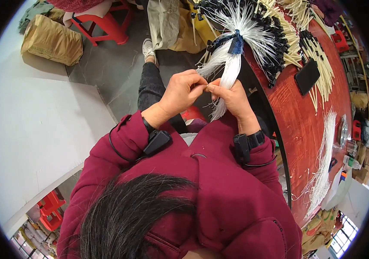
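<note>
A thick bundle of thin white cords hangs over the table's edge toward my lap, tied with a dark blue cloth strip. Above the tie, the cords fan out to small black ends on the table. My right hand is closed on the lower part of the bundle, whose loose ends dangle below its fingers. Thumb and forefinger of my left hand pinch together right against my right fingertips. What lies in that pinch is too fine to make out.
The curved red table on my right carries cream-coloured sticks, a black phone and another bundle of white cords. A red stool and a brown sack stand ahead on the left. A white panel is at my left.
</note>
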`<state>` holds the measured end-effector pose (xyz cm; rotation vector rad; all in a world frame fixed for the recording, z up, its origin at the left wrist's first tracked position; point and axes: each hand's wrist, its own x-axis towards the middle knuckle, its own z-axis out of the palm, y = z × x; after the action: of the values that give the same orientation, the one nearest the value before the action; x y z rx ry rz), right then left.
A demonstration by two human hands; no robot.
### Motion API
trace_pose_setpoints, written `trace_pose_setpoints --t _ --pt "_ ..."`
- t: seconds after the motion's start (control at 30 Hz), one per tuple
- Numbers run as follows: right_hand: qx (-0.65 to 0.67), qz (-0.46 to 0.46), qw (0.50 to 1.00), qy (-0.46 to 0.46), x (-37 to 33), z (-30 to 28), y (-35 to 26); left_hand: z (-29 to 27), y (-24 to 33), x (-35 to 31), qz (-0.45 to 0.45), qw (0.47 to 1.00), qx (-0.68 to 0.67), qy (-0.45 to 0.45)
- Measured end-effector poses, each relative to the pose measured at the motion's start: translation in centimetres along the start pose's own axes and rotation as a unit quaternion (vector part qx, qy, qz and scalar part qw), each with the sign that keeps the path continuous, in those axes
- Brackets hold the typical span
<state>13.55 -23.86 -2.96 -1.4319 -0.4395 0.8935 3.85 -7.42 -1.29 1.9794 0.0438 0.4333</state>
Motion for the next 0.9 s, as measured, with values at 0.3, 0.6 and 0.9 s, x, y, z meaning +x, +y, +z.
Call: trace_pose_setpoints --t 0.3,0.6,0.9 --pt "-0.001 0.010 0.999 0.038 -0.4 1.2 -0.8 0.2 -1.3 -0.1 -0.073 0.995 -0.063 0.026" --pt "-0.010 0.024 0.999 0.040 0.0 0.9 -0.3 -0.3 -1.0 -0.8 -0.299 0.902 -0.311 0.009" --pt "0.001 0.015 0.999 0.043 -0.1 0.9 -0.5 1.9 -1.3 -1.7 -0.206 0.933 -0.294 0.029"
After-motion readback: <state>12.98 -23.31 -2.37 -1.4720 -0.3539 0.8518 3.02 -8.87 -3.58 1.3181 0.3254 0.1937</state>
